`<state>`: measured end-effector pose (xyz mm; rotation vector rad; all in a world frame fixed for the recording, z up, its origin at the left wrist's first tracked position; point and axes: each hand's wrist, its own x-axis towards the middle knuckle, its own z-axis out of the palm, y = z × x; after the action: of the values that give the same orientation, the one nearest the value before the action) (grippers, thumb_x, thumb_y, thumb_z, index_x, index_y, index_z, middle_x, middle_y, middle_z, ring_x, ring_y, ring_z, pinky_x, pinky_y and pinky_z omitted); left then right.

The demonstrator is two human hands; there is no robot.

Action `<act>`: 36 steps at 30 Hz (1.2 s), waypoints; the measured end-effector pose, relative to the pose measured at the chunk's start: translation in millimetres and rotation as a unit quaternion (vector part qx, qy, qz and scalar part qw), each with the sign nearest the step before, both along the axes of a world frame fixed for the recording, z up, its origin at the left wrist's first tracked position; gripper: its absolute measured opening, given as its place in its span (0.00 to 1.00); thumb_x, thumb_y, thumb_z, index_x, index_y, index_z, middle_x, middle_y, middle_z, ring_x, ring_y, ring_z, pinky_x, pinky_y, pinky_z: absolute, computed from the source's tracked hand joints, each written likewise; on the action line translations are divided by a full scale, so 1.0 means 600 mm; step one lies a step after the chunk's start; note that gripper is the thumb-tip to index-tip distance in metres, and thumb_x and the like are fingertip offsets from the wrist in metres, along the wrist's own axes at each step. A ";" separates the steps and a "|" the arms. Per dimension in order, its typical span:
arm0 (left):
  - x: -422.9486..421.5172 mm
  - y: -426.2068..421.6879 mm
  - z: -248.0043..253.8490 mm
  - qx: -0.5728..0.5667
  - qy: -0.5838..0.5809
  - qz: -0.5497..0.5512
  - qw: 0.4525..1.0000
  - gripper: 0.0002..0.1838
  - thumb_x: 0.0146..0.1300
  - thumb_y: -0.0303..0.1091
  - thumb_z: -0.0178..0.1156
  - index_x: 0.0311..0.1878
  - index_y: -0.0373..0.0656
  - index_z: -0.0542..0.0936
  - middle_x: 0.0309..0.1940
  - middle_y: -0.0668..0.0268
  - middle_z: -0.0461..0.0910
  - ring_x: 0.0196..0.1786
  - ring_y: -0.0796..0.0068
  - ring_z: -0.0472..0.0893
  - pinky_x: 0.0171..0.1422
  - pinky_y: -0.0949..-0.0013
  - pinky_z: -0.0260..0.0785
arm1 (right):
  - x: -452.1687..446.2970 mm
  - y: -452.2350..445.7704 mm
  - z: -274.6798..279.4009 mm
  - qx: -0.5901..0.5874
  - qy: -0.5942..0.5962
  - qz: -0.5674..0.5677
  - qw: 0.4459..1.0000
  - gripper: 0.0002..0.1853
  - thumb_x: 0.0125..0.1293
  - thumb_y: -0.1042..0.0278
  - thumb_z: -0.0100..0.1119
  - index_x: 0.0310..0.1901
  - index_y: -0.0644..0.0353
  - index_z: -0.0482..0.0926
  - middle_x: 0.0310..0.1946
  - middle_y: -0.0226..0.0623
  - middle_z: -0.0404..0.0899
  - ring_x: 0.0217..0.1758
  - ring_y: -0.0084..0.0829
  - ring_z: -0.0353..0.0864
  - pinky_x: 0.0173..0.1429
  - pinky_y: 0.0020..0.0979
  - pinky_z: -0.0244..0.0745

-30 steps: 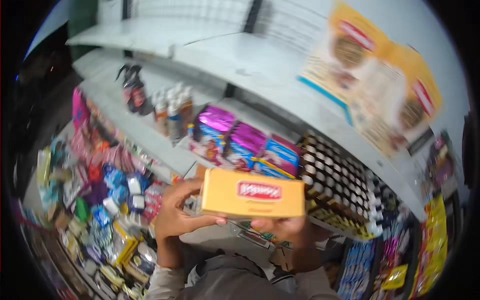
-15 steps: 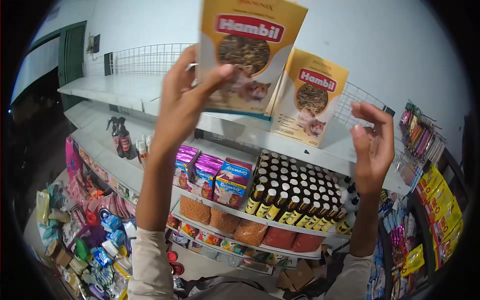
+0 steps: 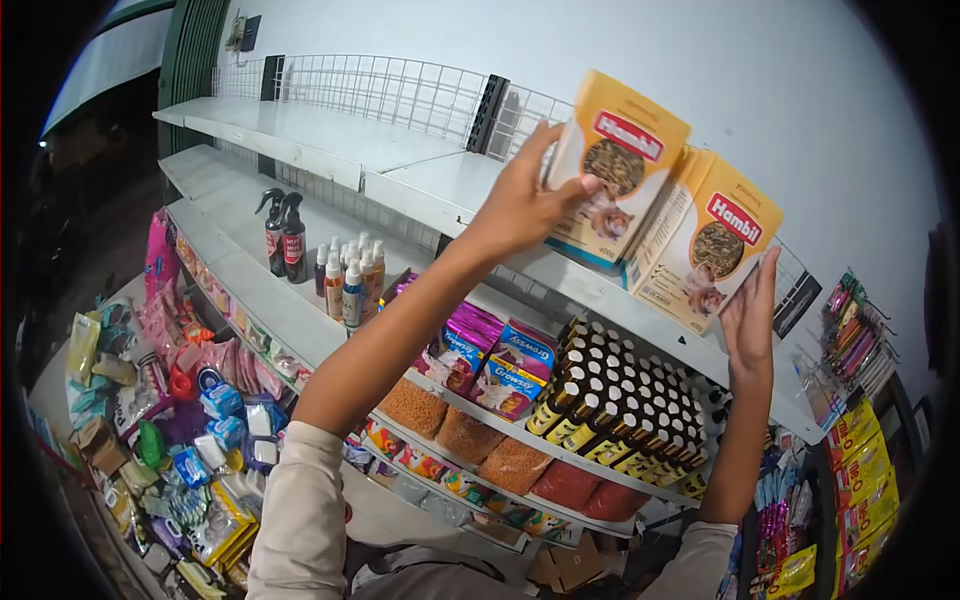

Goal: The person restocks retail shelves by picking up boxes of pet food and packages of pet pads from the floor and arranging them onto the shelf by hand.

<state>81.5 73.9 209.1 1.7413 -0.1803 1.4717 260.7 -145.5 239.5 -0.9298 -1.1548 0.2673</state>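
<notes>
On the top shelf (image 3: 420,176), two yellow and white Hambil boxes stand side by side. My left hand (image 3: 528,195) grips the left box (image 3: 622,150), fingers behind its left edge and thumb across its front. The right box (image 3: 715,235) has my right hand (image 3: 752,310) against its right side, fingers raised along the edge and held nearly flat. Part of the right hand's palm side is turned toward the box.
Lower shelves hold black spray bottles (image 3: 292,238), small bottles (image 3: 352,290), Growssy boxes (image 3: 512,368), dark bottles with pale caps (image 3: 620,410) and bagged pellets (image 3: 515,465). Mixed packages (image 3: 200,440) lie at left. Yellow packets (image 3: 862,480) hang at right.
The left box has moved from raised in my left hand down onto the shelf beside the other box. My right hand has come in from the right and now touches the right box.
</notes>
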 end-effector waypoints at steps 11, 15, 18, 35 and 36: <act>-0.015 -0.023 0.024 0.077 0.217 0.078 0.970 0.49 0.69 0.38 0.58 0.75 0.32 0.31 0.38 0.55 0.60 0.45 0.69 0.61 0.50 0.70 0.58 | -0.041 0.008 -0.002 -0.042 0.040 -0.045 0.997 0.32 0.76 0.37 0.29 0.57 0.58 0.69 0.40 0.33 0.78 0.31 0.22 0.75 0.31 0.24 0.70; -0.019 -0.014 0.036 0.067 0.264 0.007 0.962 0.49 0.69 0.38 0.57 0.74 0.34 0.29 0.67 0.29 0.55 0.74 0.51 0.57 0.75 0.58 0.50 | -0.031 0.006 -0.002 -0.039 0.028 -0.030 0.998 0.32 0.76 0.36 0.28 0.57 0.58 0.70 0.41 0.34 0.78 0.32 0.22 0.75 0.32 0.24 0.71; -0.021 -0.008 0.037 0.091 0.221 -0.099 0.966 0.48 0.69 0.37 0.57 0.75 0.36 0.31 0.65 0.33 0.61 0.70 0.57 0.65 0.73 0.59 0.54 | -0.027 0.007 -0.004 -0.042 0.028 -0.020 0.999 0.33 0.75 0.35 0.28 0.57 0.58 0.70 0.42 0.34 0.78 0.32 0.22 0.75 0.32 0.24 0.71; 0.009 0.033 0.064 0.018 0.268 -0.066 0.961 0.57 0.39 0.49 0.81 0.68 0.33 0.59 0.58 0.52 0.75 0.62 0.64 0.74 0.71 0.65 0.60 | 0.082 -0.008 0.017 -0.196 -0.205 0.051 0.958 0.35 0.60 0.37 0.57 0.54 0.63 0.69 0.42 0.34 0.76 0.37 0.24 0.77 0.40 0.27 0.73; 0.003 0.023 0.065 0.013 0.274 -0.079 0.958 0.54 0.40 0.48 0.80 0.67 0.35 0.61 0.57 0.54 0.76 0.61 0.66 0.75 0.70 0.65 0.62 | 0.085 -0.011 0.022 -0.251 -0.287 0.054 0.923 0.36 0.56 0.39 0.63 0.54 0.63 0.69 0.42 0.33 0.75 0.38 0.24 0.77 0.41 0.28 0.73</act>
<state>83.2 87.6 248.3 2.0350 -0.0439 0.8338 311.4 -151.9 252.9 -1.4595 -1.7263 0.4075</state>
